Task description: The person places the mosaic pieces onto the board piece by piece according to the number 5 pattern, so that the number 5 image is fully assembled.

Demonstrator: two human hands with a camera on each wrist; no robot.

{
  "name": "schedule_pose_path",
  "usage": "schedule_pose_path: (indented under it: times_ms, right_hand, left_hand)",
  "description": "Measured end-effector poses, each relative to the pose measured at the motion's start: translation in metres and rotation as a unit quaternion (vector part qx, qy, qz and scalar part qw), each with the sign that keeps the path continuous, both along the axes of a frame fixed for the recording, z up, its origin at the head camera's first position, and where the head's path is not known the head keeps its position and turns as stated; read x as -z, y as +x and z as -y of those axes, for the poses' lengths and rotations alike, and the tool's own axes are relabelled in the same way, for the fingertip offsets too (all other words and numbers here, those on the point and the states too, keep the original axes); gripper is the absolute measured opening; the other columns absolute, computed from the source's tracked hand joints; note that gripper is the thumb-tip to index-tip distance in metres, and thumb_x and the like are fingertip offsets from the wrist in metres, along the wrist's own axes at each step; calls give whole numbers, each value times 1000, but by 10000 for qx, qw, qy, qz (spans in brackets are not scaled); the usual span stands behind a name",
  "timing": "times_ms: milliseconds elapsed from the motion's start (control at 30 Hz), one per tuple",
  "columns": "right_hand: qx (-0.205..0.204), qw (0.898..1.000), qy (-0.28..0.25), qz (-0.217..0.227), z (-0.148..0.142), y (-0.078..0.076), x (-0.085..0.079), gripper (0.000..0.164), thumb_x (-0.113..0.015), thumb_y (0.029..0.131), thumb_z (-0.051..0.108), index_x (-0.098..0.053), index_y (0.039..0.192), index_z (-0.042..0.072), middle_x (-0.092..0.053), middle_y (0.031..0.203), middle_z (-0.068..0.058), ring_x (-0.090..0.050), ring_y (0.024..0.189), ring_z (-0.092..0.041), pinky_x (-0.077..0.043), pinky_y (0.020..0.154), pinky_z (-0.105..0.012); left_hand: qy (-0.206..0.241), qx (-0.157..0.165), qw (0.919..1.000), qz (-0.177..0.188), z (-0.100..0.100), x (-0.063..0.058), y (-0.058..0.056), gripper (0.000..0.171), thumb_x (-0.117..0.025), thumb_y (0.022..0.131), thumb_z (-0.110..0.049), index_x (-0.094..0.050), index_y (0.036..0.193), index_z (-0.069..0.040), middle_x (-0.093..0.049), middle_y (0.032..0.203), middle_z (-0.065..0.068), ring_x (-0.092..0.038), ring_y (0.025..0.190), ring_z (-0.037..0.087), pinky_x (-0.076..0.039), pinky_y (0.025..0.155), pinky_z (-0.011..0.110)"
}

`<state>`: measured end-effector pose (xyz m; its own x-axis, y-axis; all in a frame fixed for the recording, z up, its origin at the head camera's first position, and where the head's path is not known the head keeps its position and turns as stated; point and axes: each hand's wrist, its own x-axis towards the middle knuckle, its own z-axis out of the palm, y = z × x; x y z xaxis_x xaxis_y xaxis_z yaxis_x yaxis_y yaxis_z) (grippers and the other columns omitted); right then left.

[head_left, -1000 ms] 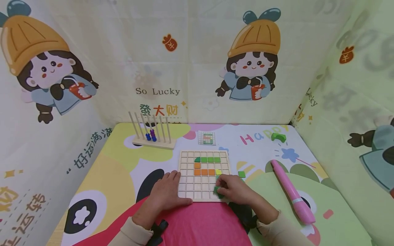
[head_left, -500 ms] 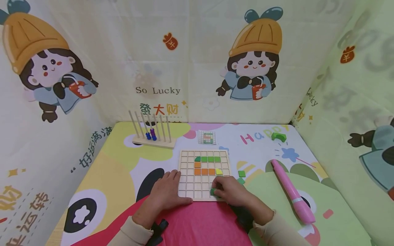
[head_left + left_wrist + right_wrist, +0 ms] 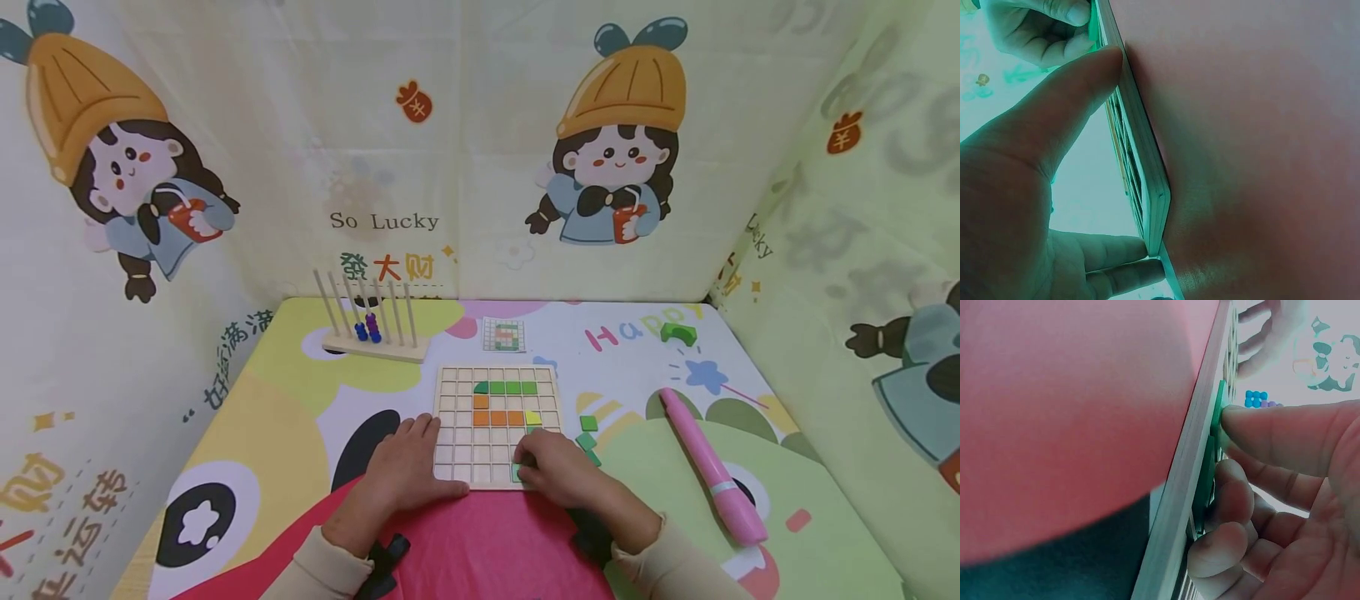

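A square wooden grid board (image 3: 462, 455) lies in front of me. Green tiles (image 3: 513, 388) form a row near its top, with orange tiles (image 3: 498, 418) and a yellow tile (image 3: 532, 418) below. My left hand (image 3: 402, 462) rests at the board's left side, fingers straight along that edge and thumb against the front edge. Over the front right cells, my right hand (image 3: 558, 468) pinches a green tile (image 3: 517, 473) with curled fingers. In the right wrist view the thumb presses this tile (image 3: 1217, 415) at the grid, and another green tile (image 3: 1204, 487) sits beside it, partly behind the fingers.
Several loose green tiles (image 3: 588, 423) lie right of the board. Behind it are a pattern card (image 3: 504, 336) and a bead rack (image 3: 375, 346) with upright rods. A pink pen-shaped tool (image 3: 708, 467) and a green arch block (image 3: 678, 334) are on the right.
My right hand has shifted left along the front row with the green tile, which now lies flatter at a cell. More loose tiles show beside the board. The left hand stays put.
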<state>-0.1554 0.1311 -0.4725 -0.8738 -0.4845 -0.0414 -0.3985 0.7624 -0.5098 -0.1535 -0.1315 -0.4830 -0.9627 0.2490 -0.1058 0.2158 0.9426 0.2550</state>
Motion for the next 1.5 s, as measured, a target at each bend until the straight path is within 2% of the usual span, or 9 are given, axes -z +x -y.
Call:
schedule_pose_path:
  times_ms: [233,400,567,733,900,1167,1400,1500]
  right_hand:
    - [103,9998,133,-76,2,-2,2,12,-80,88,15,-69,92,17,-59,85,8,-54,79,-9,-50,70,-31]
    - [147,9998,-2,-161,-4,-4,4,9,-76,90,16,-68,94,17,-58,83,9,-52,77,-8,-48,70,-29]
    - [405,9989,-174,-168,-24,-9,-1,8,-72,92,12,-70,100,14,-60,83,8,-54,74,-8,-47,66,-27]
    - [881,9960,-35,114,-46,-14,-6,12,-73,94,15,-72,106,14,-62,86,4,-54,73,-10,-47,62,-27]
    - [1076,9940,126,172,-66,-19,-5,18,-73,94,16,-74,112,13,-65,88,2,-55,73,-11,-48,62,-29]
    - [1001,9944,337,63,-88,-23,-2,23,-72,90,12,-75,114,13,-69,93,-1,-56,76,-13,-49,65,-31]
    - [762,9963,370,172,-98,-25,-4,30,-72,88,8,-76,117,13,-62,76,5,-50,70,-13,-41,59,-28]
    - [644,9967,477,143,-101,-26,-3,31,-75,88,10,-74,119,13,-63,79,4,-51,73,-13,-42,61,-29]
  left_hand:
    - [-27,6,10000,-30,1,-2,-1,116,-82,65,-74,-48,151,-4,-53,148,13,-52,130,33,-53,100,52]
    - [-8,6,10000,10,0,-3,0,117,-83,65,-74,-47,151,-4,-53,148,14,-52,131,34,-53,100,54]
    - [4,14,10000,83,0,-1,1,116,-83,65,-73,-47,151,-4,-52,149,14,-51,133,35,-52,101,55]
    - [-20,12,10000,83,0,-1,1,117,-83,65,-74,-46,152,-4,-52,150,14,-50,134,35,-52,102,55]
    - [-26,-22,10000,87,0,-3,1,117,-83,65,-74,-47,152,-5,-52,150,13,-50,133,34,-53,101,54]
    - [10,-7,9999,107,-1,-4,1,116,-83,65,-73,-47,152,-4,-52,150,13,-51,132,33,-53,100,54]
    - [24,-18,9999,107,-1,-4,2,116,-84,65,-71,-46,152,-5,-51,151,14,-50,134,34,-52,102,55]
    - [19,-22,10000,93,-1,-3,1,116,-84,65,-72,-46,152,-5,-51,150,13,-50,134,34,-52,102,55]
